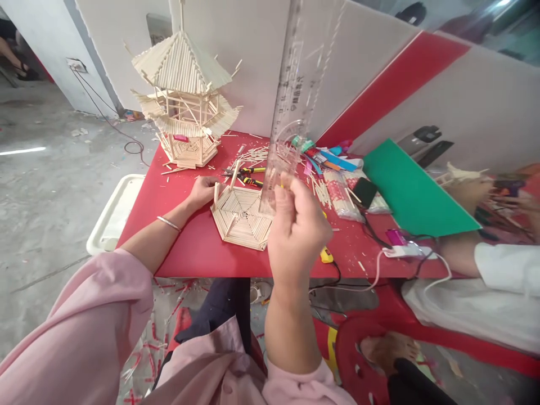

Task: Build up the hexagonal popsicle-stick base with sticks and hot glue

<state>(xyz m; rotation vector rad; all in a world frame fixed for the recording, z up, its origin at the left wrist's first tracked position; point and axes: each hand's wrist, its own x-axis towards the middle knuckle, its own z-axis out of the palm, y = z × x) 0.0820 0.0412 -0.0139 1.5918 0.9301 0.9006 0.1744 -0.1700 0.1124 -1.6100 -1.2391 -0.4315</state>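
A clear plastic ruler (291, 95) stands tall in my right hand (295, 225), which pinches its lower end between thumb and fingers. Behind that hand lies an octagon-like base of pale wooden sticks (242, 216), its right part hidden. Short stick posts rise from its back and left edge. My left hand (203, 192) is at the base's left rim beside a post; its fingers look bent around the edge, partly hidden. Pliers with yellow and black handles (251, 175) lie just behind the base.
A stick pagoda model (189, 95) stands at the back left of the red table (181, 256). Loose sticks (255, 154), bagged sticks (340, 194), a green board (417, 191) and a power strip (407, 251) with cables occupy the right. Another person's white sleeve (506, 264) is at far right.
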